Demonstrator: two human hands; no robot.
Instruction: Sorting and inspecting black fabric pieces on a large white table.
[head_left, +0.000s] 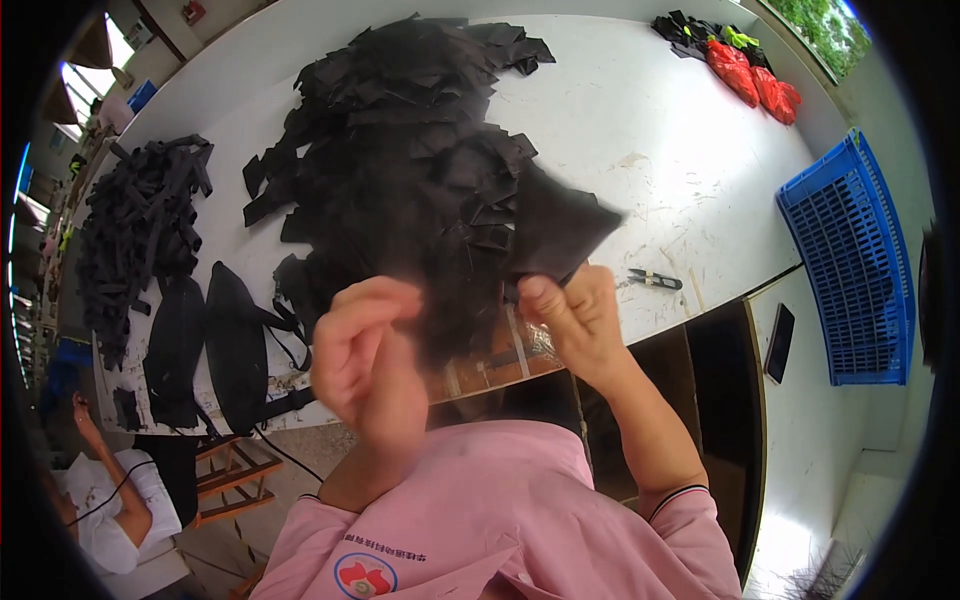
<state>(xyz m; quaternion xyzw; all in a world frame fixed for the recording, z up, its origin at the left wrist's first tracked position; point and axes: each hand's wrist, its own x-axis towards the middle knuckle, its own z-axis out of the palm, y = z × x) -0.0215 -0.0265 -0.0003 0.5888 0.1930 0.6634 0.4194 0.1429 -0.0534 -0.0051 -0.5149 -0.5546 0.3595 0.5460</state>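
Note:
My right hand (575, 322) grips a black fabric piece (562, 222) by its lower edge, thumb on top, and the cloth stands up from my fingers with a pointed corner to the right. My left hand (368, 345) is raised near the table's front edge, its fingers bent and smeared by motion. Whether it holds anything cannot be made out; a blurred dark patch lies just right of it. Behind both hands, a large heap of black fabric pieces (385, 95) spreads over the white table (600, 110).
At the left lie piled black strips (140, 225) and long oval black pieces (235, 345). Thread snips (655, 279) rest right of my right hand. Further right are a phone (780, 343), a blue plastic crate (850, 265) and red bags (750, 80). A person (115, 500) sits lower left.

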